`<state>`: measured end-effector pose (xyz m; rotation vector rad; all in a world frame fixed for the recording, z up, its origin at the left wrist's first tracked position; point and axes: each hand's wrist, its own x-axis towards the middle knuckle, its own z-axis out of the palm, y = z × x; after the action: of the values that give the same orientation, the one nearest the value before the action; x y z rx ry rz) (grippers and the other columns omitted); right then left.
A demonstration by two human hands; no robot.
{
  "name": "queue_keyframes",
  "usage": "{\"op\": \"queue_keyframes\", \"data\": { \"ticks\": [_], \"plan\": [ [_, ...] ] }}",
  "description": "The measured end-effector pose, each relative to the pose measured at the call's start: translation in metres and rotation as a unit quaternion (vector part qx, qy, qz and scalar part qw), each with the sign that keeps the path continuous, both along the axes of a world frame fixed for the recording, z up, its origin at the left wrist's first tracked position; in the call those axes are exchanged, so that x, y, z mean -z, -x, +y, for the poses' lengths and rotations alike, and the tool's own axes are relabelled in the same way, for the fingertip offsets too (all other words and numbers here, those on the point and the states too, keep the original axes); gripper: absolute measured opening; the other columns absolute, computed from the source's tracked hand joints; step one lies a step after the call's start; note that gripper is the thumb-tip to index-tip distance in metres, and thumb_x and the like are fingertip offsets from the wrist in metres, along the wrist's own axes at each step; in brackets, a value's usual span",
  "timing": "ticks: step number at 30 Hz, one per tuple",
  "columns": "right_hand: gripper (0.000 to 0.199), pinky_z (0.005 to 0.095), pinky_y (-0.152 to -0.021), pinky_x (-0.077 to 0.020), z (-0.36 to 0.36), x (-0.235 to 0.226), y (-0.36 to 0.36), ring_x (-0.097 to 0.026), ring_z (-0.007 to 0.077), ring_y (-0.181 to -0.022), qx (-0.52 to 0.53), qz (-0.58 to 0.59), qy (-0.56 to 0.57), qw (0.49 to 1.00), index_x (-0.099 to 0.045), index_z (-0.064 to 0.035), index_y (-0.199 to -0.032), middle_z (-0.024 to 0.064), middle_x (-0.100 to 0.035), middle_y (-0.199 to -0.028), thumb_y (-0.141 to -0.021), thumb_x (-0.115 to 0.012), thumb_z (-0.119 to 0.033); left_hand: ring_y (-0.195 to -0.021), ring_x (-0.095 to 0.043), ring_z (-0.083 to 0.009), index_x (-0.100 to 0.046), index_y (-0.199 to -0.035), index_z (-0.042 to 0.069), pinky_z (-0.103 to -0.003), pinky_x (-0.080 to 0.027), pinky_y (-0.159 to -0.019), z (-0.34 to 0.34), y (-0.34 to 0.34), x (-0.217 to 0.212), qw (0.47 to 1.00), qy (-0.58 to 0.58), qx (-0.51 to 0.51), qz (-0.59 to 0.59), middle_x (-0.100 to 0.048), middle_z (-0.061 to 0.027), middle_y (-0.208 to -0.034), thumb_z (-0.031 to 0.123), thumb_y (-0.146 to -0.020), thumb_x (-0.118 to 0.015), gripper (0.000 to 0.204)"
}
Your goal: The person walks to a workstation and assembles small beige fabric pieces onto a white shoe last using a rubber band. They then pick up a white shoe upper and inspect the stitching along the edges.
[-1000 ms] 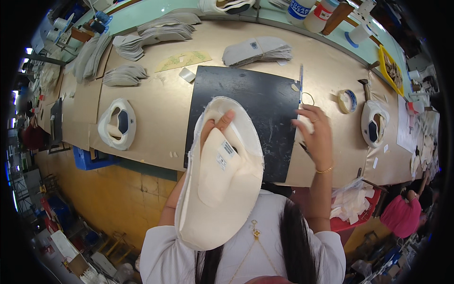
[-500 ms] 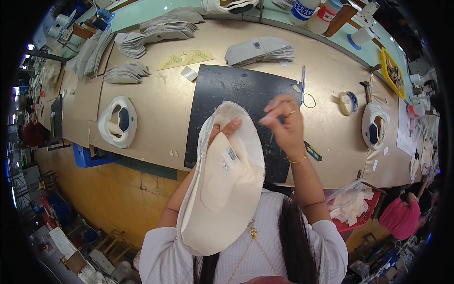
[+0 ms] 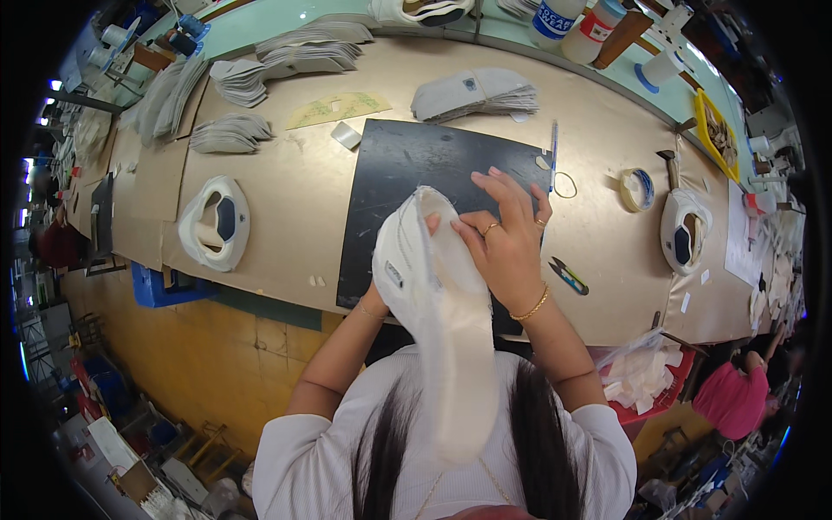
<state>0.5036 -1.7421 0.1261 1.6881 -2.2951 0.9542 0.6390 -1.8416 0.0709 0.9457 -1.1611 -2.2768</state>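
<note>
Head view: my right hand (image 3: 507, 243) and left hand (image 3: 381, 290) fingers pinch the soft, floppy cream fabric piece (image 3: 438, 321) at its upper edge; it's light

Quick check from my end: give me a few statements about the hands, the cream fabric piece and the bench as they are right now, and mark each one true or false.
1. Both hands are on the cream fabric piece, held up above the black cutting mat. True: the right hand grips its upper edge; the left hand is mostly hidden behind it.
2. The small snips are in the right hand. False: they lie on the bench right of the mat.
3. A roll of tape lies on the bench to the right. True.
4. The blue pen lies at the mat's left edge. False: it lies along the right edge.
5. The stacks of grey cut pieces sit on the mat. False: they lie on the brown bench beyond it.
</note>
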Motion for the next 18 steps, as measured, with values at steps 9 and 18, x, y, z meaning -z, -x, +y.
{"op": "queue_keyframes", "data": {
  "ticks": [9,18],
  "plan": [
    [0.012,0.0403,-0.096,-0.0325,-0.001,0.012,0.014,-0.055,0.0245,-0.106,0.004,-0.247,0.076,0.966,-0.063,-0.0055,-0.087,0.0066,-0.061,-0.108,-0.095,-0.058,-0.014,-0.063,-0.047,-0.0023,-0.066,-0.084,0.003,-0.023,-0.041,-0.054,-0.002,-0.008,0.002,0.995,0.072,-0.025,-0.065,-0.057,0.0058,-0.07,0.018,-0.093,-0.07,0.017],
    [0.04,0.0476,-0.103,-0.0327,0.003,0.008,0.009,-0.051,0.0258,-0.115,-0.078,-0.097,0.02,0.992,-0.062,-0.0126,-0.085,0.0053,-0.057,-0.122,-0.063,-0.089,-0.033,-0.073,-0.071,-0.0153,-0.065,-0.096,-0.001,-0.03,-0.062,-0.058,0.004,0.007,-0.04,0.998,-0.066,-0.009,0.011,-0.068,-0.0082,-0.078,0.029,-0.096,-0.064,0.03]
  ]
}}
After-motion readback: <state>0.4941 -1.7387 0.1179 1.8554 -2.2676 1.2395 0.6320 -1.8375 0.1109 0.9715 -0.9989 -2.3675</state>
